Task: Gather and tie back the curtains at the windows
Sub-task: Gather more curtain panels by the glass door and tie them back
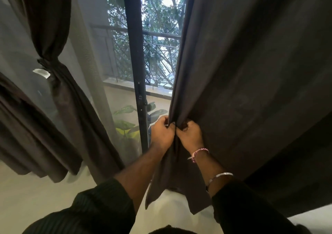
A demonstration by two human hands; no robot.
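At the window, right of the dark vertical metal frame post (133,54), both bare hands meet on the inner edge of the wide dark brown fabric curtain (251,72). That curtain hangs loose and ungathered, filling the whole right side of the view from the top down to the pale floor (36,197), its inner edge running beside the frame post. The left hand (162,135) has its fingers curled shut around a pinch of that edge, and the right hand (190,135) is closed on the same fold just beside it, knuckles touching or nearly touching. Below the hands a loose flap of the cloth hangs down between the two forearms. The right wrist carries a red-and-white twisted thread band (198,153), and further up the forearm sits a thin silver metal bangle (220,177). Both arms come out of dark ribbed sleeves (100,203) pushed up below the elbows.

Over on the left side, a second dark brown curtain (52,27) is already bunched and cinched at its middle by a dark tie (47,65), with a small white tag (41,73) sticking out beside the knot; its lower part fans out toward the floor. A sheer grey net curtain (86,72) hangs behind it, across the glass. Through the glass, a balcony railing (158,36) and green trees (158,9) show, and a leafy green potted plant (125,124) stands low near the post.
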